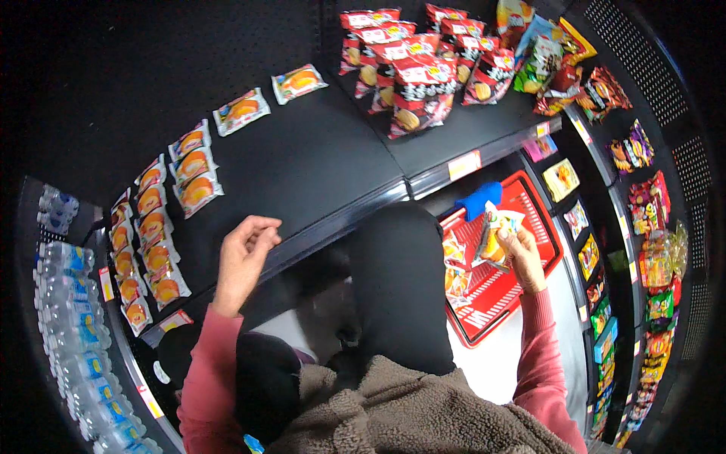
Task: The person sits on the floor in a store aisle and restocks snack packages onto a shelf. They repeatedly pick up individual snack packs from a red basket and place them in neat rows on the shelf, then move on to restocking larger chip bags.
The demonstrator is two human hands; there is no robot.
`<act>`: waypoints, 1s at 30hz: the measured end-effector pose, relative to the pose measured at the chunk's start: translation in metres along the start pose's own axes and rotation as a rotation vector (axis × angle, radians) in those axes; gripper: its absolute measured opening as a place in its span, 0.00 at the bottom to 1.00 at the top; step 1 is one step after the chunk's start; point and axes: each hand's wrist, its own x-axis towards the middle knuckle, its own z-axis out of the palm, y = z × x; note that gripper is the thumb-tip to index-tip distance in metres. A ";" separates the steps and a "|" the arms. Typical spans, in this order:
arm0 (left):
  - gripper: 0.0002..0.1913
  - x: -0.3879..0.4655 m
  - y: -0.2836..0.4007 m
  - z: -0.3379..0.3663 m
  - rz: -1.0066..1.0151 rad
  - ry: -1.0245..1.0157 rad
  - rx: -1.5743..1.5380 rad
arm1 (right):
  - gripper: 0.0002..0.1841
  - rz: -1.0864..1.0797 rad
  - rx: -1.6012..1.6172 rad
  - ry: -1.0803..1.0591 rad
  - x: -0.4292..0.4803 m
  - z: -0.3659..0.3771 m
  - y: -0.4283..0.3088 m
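My right hand (523,255) grips packaged bread (495,238) in a clear and white wrapper, above the red plastic shopping basket (510,306). More wrapped breads (455,281) lie along the basket's left side, and a blue grip (479,200) shows on its far rim. My left hand (249,255) hangs over the front edge of the black shelf (300,159), fingers curled, with nothing visible in it. On that shelf, wrapped breads (153,227) form rows at the left, and two single ones (242,112) lie farther back.
Red chip bags (422,93) stand at the back of the shelf. Bottled water (85,318) lines the far left. Assorted snack packs (649,204) fill side shelves at the right. My bent knee (397,272) is between the shelf edge (340,215) and the basket.
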 end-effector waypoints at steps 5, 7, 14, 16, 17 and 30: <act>0.13 -0.013 0.031 0.006 0.202 -0.101 -0.065 | 0.20 -0.199 -0.148 -0.304 -0.008 0.105 -0.076; 0.19 -0.017 0.039 0.008 0.237 -0.166 -0.200 | 0.22 -0.263 -0.232 -0.537 -0.003 0.153 -0.092; 0.22 -0.024 0.027 -0.025 0.298 -0.003 -0.233 | 0.30 -0.421 -0.554 -0.861 0.019 0.293 -0.089; 0.16 -0.026 0.017 -0.037 0.234 0.075 -0.199 | 0.33 -0.529 -0.510 -0.888 0.025 0.316 -0.087; 0.13 -0.026 0.012 -0.042 0.188 0.112 -0.219 | 0.35 -0.550 -0.493 -0.891 0.028 0.325 -0.086; 0.11 -0.030 -0.036 -0.069 0.033 0.491 -0.121 | 0.35 -0.185 -0.177 -0.866 0.061 0.380 -0.036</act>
